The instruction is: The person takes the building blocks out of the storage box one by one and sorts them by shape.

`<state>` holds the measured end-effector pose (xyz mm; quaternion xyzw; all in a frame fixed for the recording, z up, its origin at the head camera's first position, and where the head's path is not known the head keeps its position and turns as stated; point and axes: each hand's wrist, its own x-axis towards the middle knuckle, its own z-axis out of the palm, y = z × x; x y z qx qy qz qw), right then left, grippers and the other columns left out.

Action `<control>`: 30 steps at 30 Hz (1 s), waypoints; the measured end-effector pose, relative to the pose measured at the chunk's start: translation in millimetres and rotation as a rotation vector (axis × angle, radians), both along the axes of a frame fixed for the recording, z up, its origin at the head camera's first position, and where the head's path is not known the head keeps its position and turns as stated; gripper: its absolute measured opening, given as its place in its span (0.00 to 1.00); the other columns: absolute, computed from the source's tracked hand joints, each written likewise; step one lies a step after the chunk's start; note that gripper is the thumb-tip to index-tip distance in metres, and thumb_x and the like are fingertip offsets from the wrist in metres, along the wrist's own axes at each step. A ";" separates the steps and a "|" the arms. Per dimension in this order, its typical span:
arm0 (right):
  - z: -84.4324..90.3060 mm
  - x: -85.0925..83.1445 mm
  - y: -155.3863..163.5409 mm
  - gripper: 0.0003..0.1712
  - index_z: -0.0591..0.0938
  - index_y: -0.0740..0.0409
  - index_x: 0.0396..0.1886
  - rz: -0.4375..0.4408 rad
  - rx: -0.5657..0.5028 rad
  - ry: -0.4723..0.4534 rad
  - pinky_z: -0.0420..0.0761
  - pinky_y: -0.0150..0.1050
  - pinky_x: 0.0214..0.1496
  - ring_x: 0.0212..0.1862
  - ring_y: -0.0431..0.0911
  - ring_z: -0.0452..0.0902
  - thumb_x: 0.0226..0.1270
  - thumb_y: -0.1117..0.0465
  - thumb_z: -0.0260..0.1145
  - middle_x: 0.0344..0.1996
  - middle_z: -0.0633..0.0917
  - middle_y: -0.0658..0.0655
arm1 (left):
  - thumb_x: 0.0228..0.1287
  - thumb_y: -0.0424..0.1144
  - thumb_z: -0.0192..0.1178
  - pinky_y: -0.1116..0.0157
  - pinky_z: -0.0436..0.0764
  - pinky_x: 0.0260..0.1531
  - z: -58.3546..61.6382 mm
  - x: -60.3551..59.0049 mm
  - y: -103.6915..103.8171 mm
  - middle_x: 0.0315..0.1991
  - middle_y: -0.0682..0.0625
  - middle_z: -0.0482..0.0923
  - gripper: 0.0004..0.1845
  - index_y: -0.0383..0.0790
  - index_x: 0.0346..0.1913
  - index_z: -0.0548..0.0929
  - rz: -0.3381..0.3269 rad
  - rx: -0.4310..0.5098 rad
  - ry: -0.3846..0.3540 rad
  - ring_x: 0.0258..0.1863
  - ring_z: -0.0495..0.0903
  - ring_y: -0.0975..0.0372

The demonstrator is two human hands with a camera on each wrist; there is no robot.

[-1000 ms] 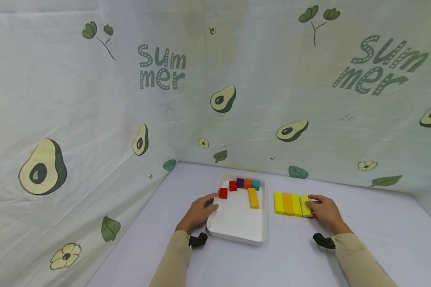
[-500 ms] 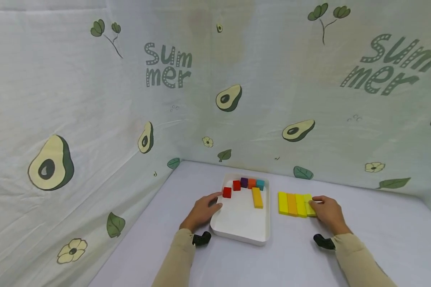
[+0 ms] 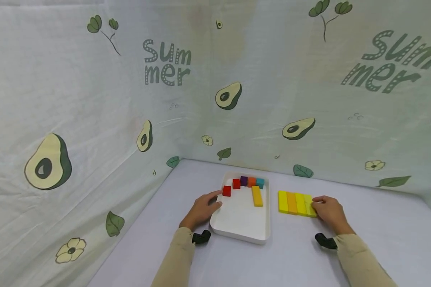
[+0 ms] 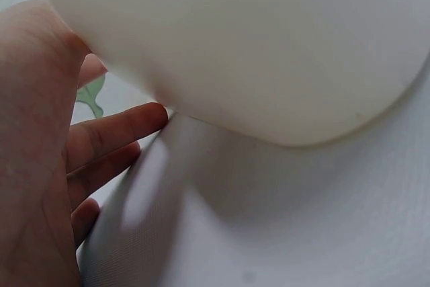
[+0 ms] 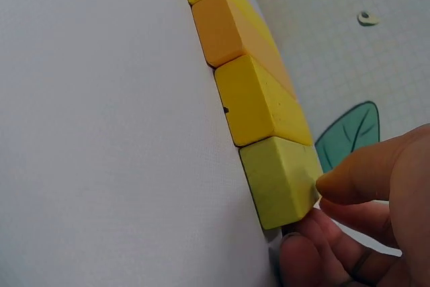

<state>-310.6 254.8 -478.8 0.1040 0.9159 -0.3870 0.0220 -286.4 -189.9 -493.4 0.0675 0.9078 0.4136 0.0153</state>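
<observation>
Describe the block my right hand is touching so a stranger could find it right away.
Right of the white tray, four long blocks lie side by side on the table. It is the rightmost block, against the right hand. It alone is pale yellow-green; its neighbours are yellow and orange.

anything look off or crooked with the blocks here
Nothing stands out. The four long blocks lie flush side by side on the table, the right hand pinching the yellow-green block at the row's end. In the white tray, the small cubes curve in a loose arc, not spilled. The left hand rests on the tray's edge.
</observation>
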 end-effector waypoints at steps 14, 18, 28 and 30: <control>17.5 -3.6 -28.4 0.28 0.73 0.66 0.67 -0.056 -0.233 0.055 0.79 0.31 0.39 0.50 0.55 0.76 0.79 0.51 0.51 0.56 0.77 0.68 | 0.71 0.55 0.58 0.39 0.64 0.67 -2.7 -1.8 -1.2 0.68 0.50 0.73 0.27 0.60 0.71 0.73 -0.005 0.007 0.010 0.69 0.66 0.49; 25.9 -9.5 -49.4 0.29 0.70 0.65 0.69 0.035 -0.351 0.013 0.83 0.34 0.45 0.53 0.54 0.77 0.81 0.50 0.50 0.58 0.77 0.67 | 0.72 0.54 0.58 0.39 0.63 0.67 -2.9 -1.2 -3.4 0.68 0.49 0.73 0.26 0.60 0.71 0.73 0.002 0.005 0.010 0.70 0.66 0.49; 32.3 -21.6 -99.7 0.26 0.73 0.66 0.66 0.168 -0.427 0.002 0.85 0.42 0.51 0.52 0.54 0.82 0.77 0.53 0.57 0.56 0.81 0.66 | 0.71 0.55 0.58 0.39 0.63 0.67 -4.8 -1.4 -3.3 0.68 0.49 0.72 0.27 0.60 0.71 0.73 -0.011 0.026 0.001 0.70 0.65 0.48; 32.6 -23.4 -107.6 0.26 0.73 0.66 0.66 0.179 -0.431 0.000 0.85 0.42 0.51 0.52 0.55 0.81 0.77 0.54 0.59 0.57 0.80 0.66 | 0.71 0.55 0.58 0.39 0.63 0.67 -5.1 -1.7 -2.7 0.68 0.49 0.72 0.27 0.61 0.71 0.73 -0.011 0.026 -0.001 0.70 0.65 0.48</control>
